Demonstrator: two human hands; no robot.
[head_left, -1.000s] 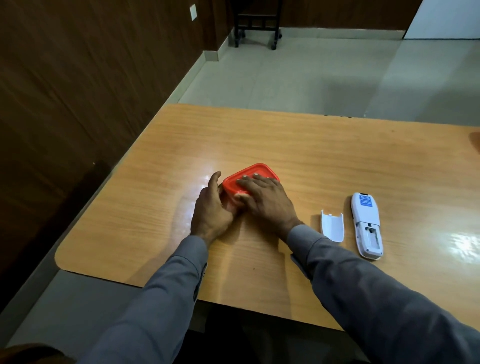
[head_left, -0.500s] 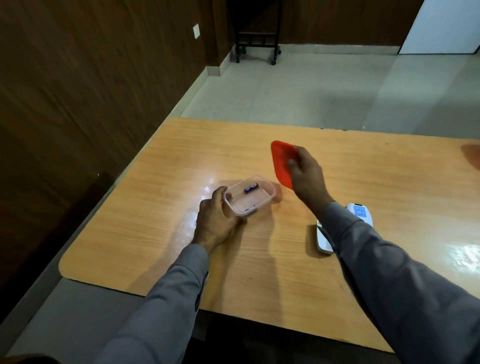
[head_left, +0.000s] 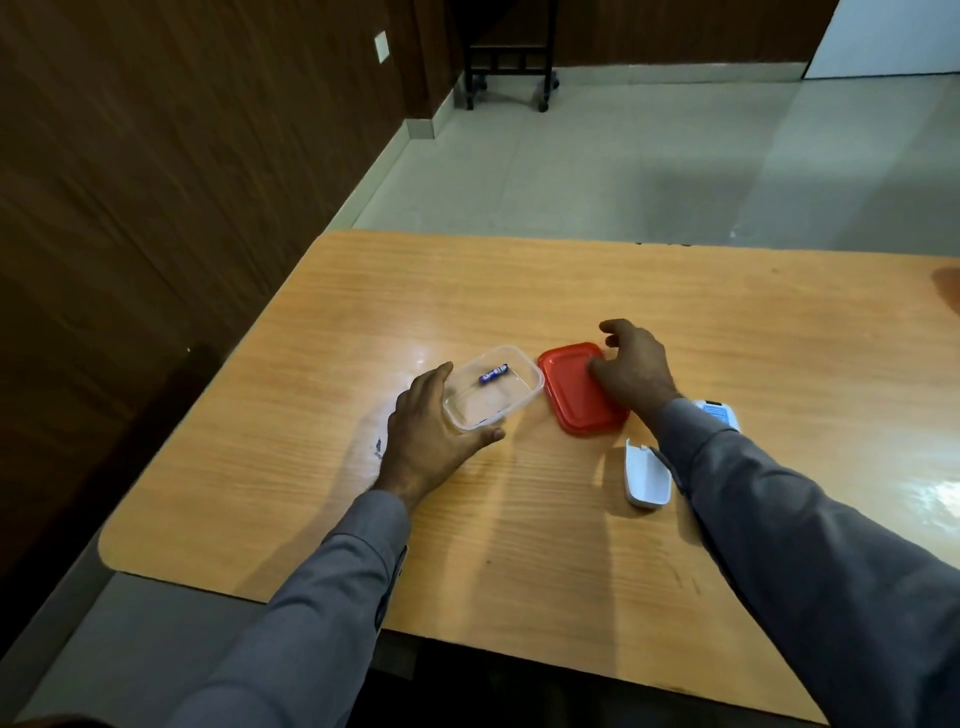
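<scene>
A clear plastic container stands on the wooden table with a small blue battery inside it. My left hand grips the container's near left corner, thumb along its left side and fingers curled at its front. Just to the right of the container, a red lid lies flat on the table. My right hand is over the lid's far right edge, thumb on top and fingers curled at the corner.
A white battery cover lies near my right sleeve. A white remote shows partly behind that sleeve. A dark wood wall runs along the left. A black wheeled stand is on the floor beyond the table.
My right hand lifted the red lid off the container, carried it right and laid it on the table beside the container. My left hand kept hold of the container.
</scene>
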